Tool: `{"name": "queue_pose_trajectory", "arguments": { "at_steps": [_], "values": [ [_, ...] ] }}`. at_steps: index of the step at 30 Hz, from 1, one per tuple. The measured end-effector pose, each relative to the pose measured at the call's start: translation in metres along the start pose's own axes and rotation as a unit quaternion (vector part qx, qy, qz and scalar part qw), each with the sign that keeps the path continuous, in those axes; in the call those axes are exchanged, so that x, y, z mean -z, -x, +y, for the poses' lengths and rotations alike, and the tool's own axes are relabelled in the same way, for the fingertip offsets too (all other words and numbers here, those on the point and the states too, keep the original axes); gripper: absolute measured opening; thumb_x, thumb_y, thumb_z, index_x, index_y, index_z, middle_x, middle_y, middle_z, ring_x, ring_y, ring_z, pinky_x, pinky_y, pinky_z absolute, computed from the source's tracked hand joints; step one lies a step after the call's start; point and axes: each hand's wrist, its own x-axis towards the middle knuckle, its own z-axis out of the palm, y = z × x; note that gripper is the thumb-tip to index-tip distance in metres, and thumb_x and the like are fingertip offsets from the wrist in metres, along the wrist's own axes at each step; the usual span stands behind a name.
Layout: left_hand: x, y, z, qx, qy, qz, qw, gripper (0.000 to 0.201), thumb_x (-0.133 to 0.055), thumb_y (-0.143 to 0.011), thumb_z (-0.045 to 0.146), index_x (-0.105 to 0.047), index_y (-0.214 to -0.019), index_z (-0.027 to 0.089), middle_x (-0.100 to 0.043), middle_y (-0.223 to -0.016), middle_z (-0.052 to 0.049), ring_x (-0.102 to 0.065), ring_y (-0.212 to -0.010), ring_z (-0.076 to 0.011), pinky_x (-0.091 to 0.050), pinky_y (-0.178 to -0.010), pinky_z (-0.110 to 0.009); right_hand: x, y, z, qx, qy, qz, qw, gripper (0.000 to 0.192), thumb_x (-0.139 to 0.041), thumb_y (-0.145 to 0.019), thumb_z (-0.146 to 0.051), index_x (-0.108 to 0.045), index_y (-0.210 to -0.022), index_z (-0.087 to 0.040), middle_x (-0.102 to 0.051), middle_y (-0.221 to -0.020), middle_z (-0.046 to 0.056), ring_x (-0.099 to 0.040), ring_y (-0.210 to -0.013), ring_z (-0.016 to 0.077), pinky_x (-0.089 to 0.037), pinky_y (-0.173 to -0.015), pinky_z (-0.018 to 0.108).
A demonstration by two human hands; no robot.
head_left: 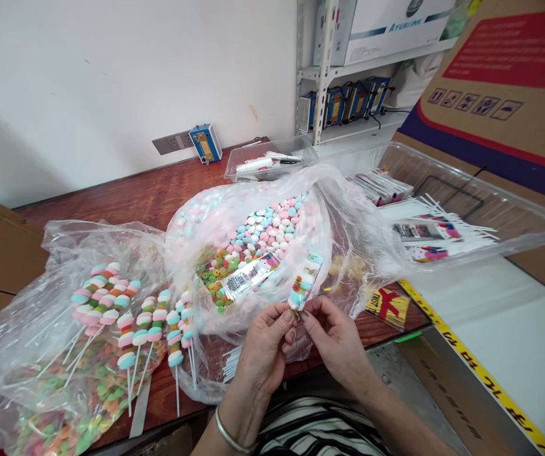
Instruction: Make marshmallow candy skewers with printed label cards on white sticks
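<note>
A candy stick in a clear, printed wrapper stands tilted between my hands, showing blue, white and coloured pieces. My left hand pinches its lower end. From the other side, my right hand closes thumb and fingers on the gathered wrapper; the stick below is hidden. Just behind lies a large clear bag of pastel candies and gummy rings, with a silver printed wrapper on top. Several bare candy sticks rest to the left.
A bag of gummy rings covers the table's left. White sticks lie near the front edge, a yellow packet at right. A clear tray holds wrappers and sticks. Behind is a smaller clear bin; a carton stands right.
</note>
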Motion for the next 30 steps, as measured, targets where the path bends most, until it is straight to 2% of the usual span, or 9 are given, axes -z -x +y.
{"name": "queue_pose_trajectory", "arguments": {
  "at_steps": [6, 8, 10, 12, 15, 16, 17, 23, 30],
  "values": [
    [0.001, -0.002, -0.003, -0.028, -0.003, 0.009, 1.000, 0.030, -0.078, -0.071, 0.033, -0.063, -0.085, 0.011, -0.045, -0.056, 0.006, -0.032, -0.047, -0.0025, -0.021, -0.042, -0.014, 0.003, -0.002, -0.010, 0.006, 0.012, -0.049, 0.999, 0.017, -0.055, -0.092, -0.030, -0.062, -0.104, -0.020, -0.067, -0.097, 0.004, -0.063, -0.089, 0.0187, -0.049, -0.081, 0.030],
    [0.003, -0.002, -0.006, -0.054, -0.049, 0.018, 0.997, 0.026, -0.072, -0.077, 0.035, -0.062, -0.088, 0.013, -0.043, -0.054, 0.007, -0.031, -0.046, -0.0039, -0.023, -0.042, -0.015, 0.003, -0.002, -0.013, -0.003, 0.030, -0.059, 0.998, 0.016, -0.055, -0.092, -0.031, -0.065, -0.098, -0.019, -0.068, -0.092, 0.004, -0.062, -0.086, 0.0189, -0.048, -0.079, 0.030],
    [0.005, -0.002, -0.008, -0.117, -0.164, 0.033, 0.979, 0.021, -0.063, -0.085, 0.035, -0.062, -0.092, 0.015, -0.046, -0.055, 0.006, -0.036, -0.046, -0.0059, -0.029, -0.044, -0.017, 0.003, -0.004, -0.014, -0.024, 0.030, -0.059, 0.997, 0.018, -0.054, -0.091, -0.033, -0.064, -0.088, -0.018, -0.067, -0.082, 0.003, -0.061, -0.078, 0.0185, -0.048, -0.074, 0.030],
    [0.008, -0.001, -0.008, -0.235, -0.334, 0.045, 0.912, 0.017, -0.056, -0.089, 0.030, -0.064, -0.098, 0.017, -0.058, -0.068, 0.001, -0.050, -0.057, -0.0100, -0.042, -0.054, -0.021, 0.005, -0.006, -0.013, -0.034, 0.013, -0.059, 0.998, 0.019, -0.054, -0.091, -0.034, -0.062, -0.083, -0.018, -0.065, -0.077, 0.003, -0.059, -0.074, 0.0183, -0.048, -0.070, 0.029],
    [0.011, 0.001, -0.009, -0.406, -0.512, 0.056, 0.755, 0.019, -0.051, -0.091, 0.019, -0.065, -0.104, 0.018, -0.067, -0.090, -0.007, -0.061, -0.083, -0.0167, -0.048, -0.074, -0.028, 0.007, -0.008, -0.012, -0.016, 0.004, -0.061, 0.998, 0.017, -0.056, -0.090, -0.034, -0.062, -0.083, -0.019, -0.067, -0.081, 0.003, -0.060, -0.078, 0.0187, -0.048, -0.074, 0.030],
    [0.011, 0.001, -0.009, -0.428, -0.531, 0.059, 0.729, 0.020, -0.050, -0.091, 0.017, -0.065, -0.104, 0.018, -0.067, -0.090, -0.007, -0.061, -0.084, -0.0172, -0.048, -0.075, -0.029, 0.007, -0.008, -0.013, -0.011, 0.003, -0.063, 0.998, 0.017, -0.056, -0.090, -0.033, -0.062, -0.083, -0.019, -0.067, -0.082, 0.003, -0.060, -0.079, 0.0188, -0.048, -0.075, 0.029],
    [0.010, 0.001, -0.010, -0.429, -0.534, 0.067, 0.725, 0.019, -0.049, -0.091, 0.016, -0.064, -0.102, 0.018, -0.067, -0.087, -0.006, -0.062, -0.082, -0.0167, -0.048, -0.073, -0.028, 0.007, -0.008, -0.013, -0.009, -0.001, -0.067, 0.998, 0.017, -0.056, -0.090, -0.034, -0.062, -0.082, -0.019, -0.067, -0.081, 0.003, -0.060, -0.078, 0.0186, -0.048, -0.074, 0.029],
    [0.005, -0.001, -0.012, -0.310, -0.426, 0.099, 0.844, 0.016, -0.050, -0.093, 0.026, -0.063, -0.091, 0.018, -0.059, -0.066, 0.001, -0.054, -0.057, -0.0116, -0.045, -0.056, -0.023, -0.001, -0.006, -0.018, -0.052, -0.075, -0.042, 0.995, 0.019, -0.062, -0.086, -0.037, -0.065, -0.082, -0.018, -0.064, -0.073, 0.001, -0.058, -0.067, 0.0162, -0.048, -0.065, 0.027],
    [0.004, -0.002, -0.015, -0.280, -0.305, 0.058, 0.909, 0.014, -0.056, -0.091, 0.029, -0.065, -0.093, 0.019, -0.055, -0.062, 0.003, -0.051, -0.055, -0.0106, -0.044, -0.055, -0.023, -0.006, -0.008, -0.017, -0.154, -0.271, -0.032, 0.950, 0.029, -0.078, -0.073, -0.042, -0.062, -0.074, -0.018, -0.054, -0.057, -0.005, -0.042, -0.048, 0.0076, -0.035, -0.045, 0.019]
  ]
}}
